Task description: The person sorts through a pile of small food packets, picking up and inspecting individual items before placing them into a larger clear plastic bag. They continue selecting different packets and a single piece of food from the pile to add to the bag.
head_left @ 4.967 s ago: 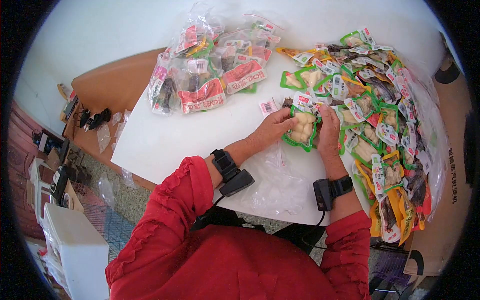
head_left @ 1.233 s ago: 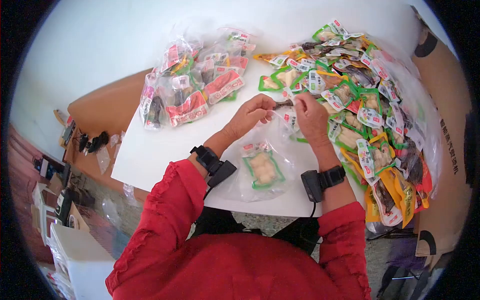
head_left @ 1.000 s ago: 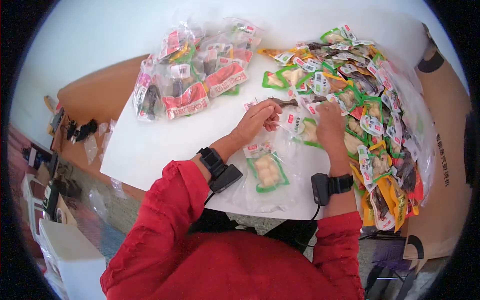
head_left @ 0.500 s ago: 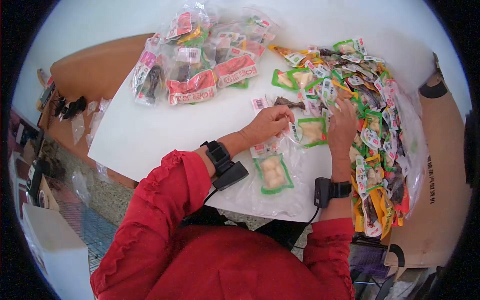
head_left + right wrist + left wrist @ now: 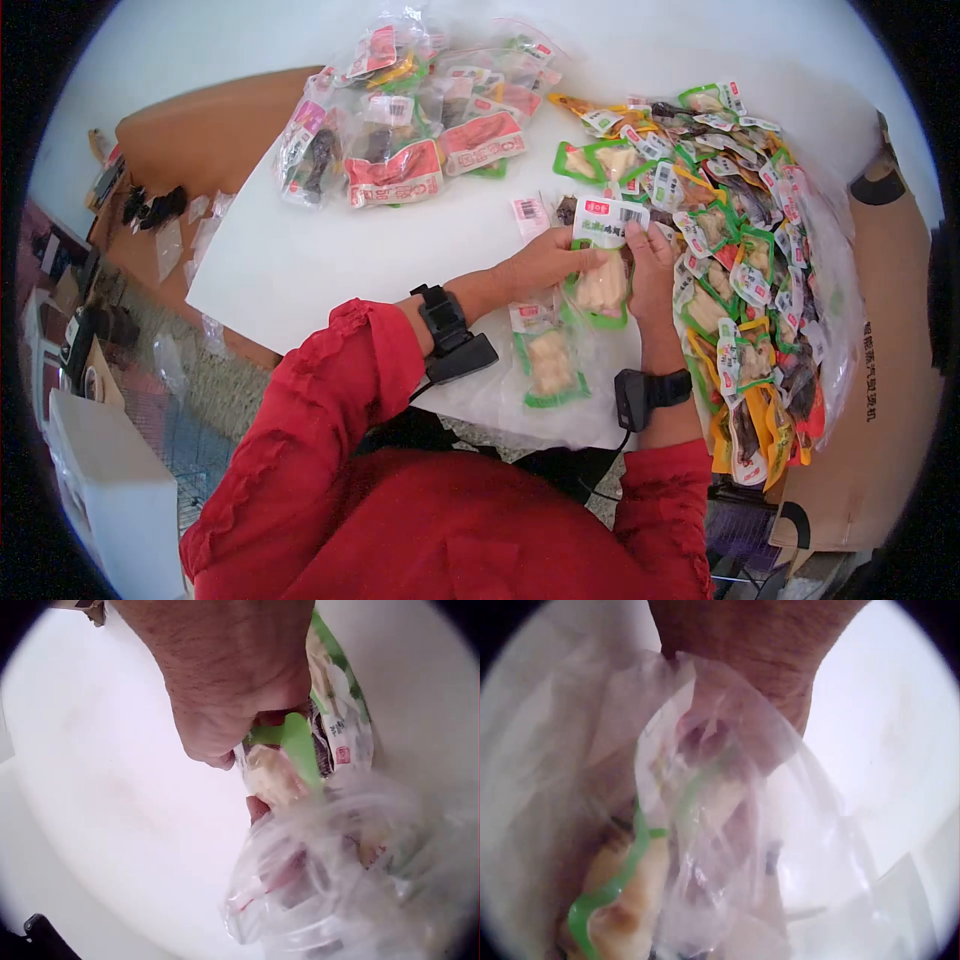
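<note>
Both hands hold a green-edged vacuum food packet with a white label and pale, long pieces inside. My left hand pinches its left side, thumb across the front. On its right edge, my right hand grips it; in the right wrist view that hand bends over a packet. Below them on the table lies a clear plastic bag with another green-edged packet of pale round pieces. Clear film covers much of the left hand in the left wrist view, in front of a green-edged packet.
A large heap of food packets covers the right side of the white table. Filled clear bags stand at the back left. A small barcode label lies near the hands. A cardboard box stands at the right.
A packet of round pieces, held five seconds ago, now lies in the clear bag. The right hand has come back from the heap's edge, and both hands now hold another packet, label upward.
</note>
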